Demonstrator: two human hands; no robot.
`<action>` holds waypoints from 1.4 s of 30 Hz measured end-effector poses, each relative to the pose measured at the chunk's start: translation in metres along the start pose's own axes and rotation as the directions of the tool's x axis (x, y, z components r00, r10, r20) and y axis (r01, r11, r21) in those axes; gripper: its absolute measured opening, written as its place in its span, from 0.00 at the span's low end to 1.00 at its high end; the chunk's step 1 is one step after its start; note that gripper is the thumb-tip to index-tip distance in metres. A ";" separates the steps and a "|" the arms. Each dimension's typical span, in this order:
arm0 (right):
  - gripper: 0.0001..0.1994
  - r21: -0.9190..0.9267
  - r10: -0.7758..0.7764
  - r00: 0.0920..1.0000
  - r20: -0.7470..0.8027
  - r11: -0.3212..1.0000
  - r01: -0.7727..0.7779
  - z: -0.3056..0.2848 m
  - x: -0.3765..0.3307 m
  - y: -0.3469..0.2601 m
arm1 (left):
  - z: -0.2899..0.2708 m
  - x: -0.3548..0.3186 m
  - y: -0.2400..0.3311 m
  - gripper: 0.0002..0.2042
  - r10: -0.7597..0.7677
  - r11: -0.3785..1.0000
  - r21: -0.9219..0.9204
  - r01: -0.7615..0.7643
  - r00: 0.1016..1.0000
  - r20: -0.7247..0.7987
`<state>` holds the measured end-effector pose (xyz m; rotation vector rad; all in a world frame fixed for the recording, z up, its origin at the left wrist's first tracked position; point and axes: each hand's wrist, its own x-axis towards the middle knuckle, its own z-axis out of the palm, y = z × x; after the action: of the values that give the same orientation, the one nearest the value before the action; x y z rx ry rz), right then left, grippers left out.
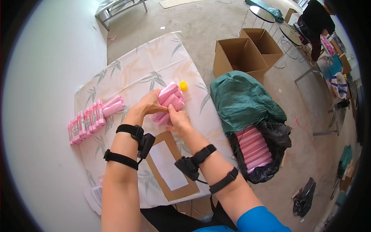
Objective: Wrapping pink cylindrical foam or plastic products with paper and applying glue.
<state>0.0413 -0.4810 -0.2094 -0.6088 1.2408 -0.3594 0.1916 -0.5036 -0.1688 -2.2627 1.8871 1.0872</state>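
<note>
Over the middle of the table, both my hands close around a bundle of pink plastic rolls. My left hand grips it from the left side, and my right hand pinches it from the near side with thumb and fingers. A small yellow round lid or tape roll lies just beyond the bundle. On the table's left stands a row of pink rolls with clear, labelled wrappers, with two plain pink rolls at its far end. The undersides of my fingers are hidden.
A cardboard sheet with white paper lies near me on the leaf-patterned tablecloth. At the right stands a green woven sack with a black bag of pink rolls. Beyond are open cardboard boxes, stools and another person.
</note>
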 end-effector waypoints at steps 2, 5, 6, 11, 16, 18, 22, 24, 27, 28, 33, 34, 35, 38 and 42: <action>0.24 0.109 -0.024 0.999 0.034 0.994 0.021 -0.014 0.005 0.008 | 0.009 0.005 -0.001 0.44 0.064 0.997 0.050 -0.060 0.994 -0.087; 0.22 0.277 -0.057 0.995 0.079 0.960 0.033 -0.023 -0.001 0.018 | 0.014 0.003 -0.001 0.47 0.087 0.992 0.099 -0.071 0.983 -0.159; 0.22 0.335 -0.060 0.995 0.086 0.942 0.028 -0.024 -0.004 0.020 | 0.009 0.003 -0.001 0.47 0.078 0.996 0.052 -0.072 0.990 -0.121; 0.20 0.293 -0.009 1.000 -0.004 0.956 0.010 -0.048 -0.015 0.029 | -0.007 -0.009 0.016 0.43 0.062 0.991 -0.120 -0.067 0.997 -0.044; 0.17 0.086 -0.020 0.999 0.039 0.996 0.016 -0.059 -0.025 0.030 | -0.009 -0.008 0.006 0.28 -0.112 0.899 -0.427 0.098 0.994 -0.007; 0.13 0.070 -0.054 0.998 0.021 0.996 0.053 -0.060 -0.025 0.034 | -0.006 -0.005 -0.002 0.28 -0.046 0.977 -0.210 0.019 0.991 -0.125; 0.12 0.085 -0.082 0.996 0.022 0.993 0.080 -0.065 -0.025 0.037 | 0.000 -0.008 0.006 0.25 0.059 0.992 0.123 -0.022 0.950 -0.306; 0.15 0.028 -0.073 0.995 0.065 0.997 0.071 -0.066 -0.027 0.036 | 0.000 -0.014 0.014 0.23 0.071 0.985 0.170 -0.010 0.933 -0.353; 0.15 0.026 -0.097 0.993 0.071 0.995 0.095 -0.069 -0.021 0.044 | 0.005 -0.013 0.013 0.20 0.093 0.973 0.230 -0.002 0.917 -0.387; 0.15 0.027 -0.098 0.993 0.072 0.995 0.097 -0.069 -0.022 0.044 | 0.004 -0.014 0.013 0.19 0.107 0.968 0.252 -0.007 0.916 -0.386; 0.17 -0.169 -0.155 0.987 -0.043 0.975 0.145 -0.070 -0.029 0.038 | 0.001 -0.014 0.013 0.31 0.080 0.976 0.217 0.011 0.910 -0.408; 0.17 -0.170 -0.155 0.987 -0.044 0.975 0.146 -0.070 -0.032 0.036 | 0.000 -0.014 0.014 0.35 0.052 0.986 0.164 0.020 0.907 -0.418; 0.17 -0.234 -0.193 0.977 -0.088 0.958 0.168 -0.070 -0.036 0.034 | -0.001 -0.014 0.016 0.35 0.052 0.986 0.164 0.019 0.907 -0.418; 0.19 -0.418 -0.325 0.928 -0.183 0.880 0.226 -0.074 -0.037 0.035 | -0.002 -0.013 0.018 0.40 0.011 0.992 0.118 0.046 0.899 -0.439; 0.18 -0.577 -0.578 0.772 -0.265 0.737 0.353 -0.066 -0.055 0.032 | -0.013 -0.031 0.017 0.43 0.035 0.999 0.052 -0.007 0.829 -0.558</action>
<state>-0.0402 -0.4401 -0.1995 -1.3790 1.6129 -0.6410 0.1821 -0.4866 -0.1361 -2.7517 2.0754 0.3733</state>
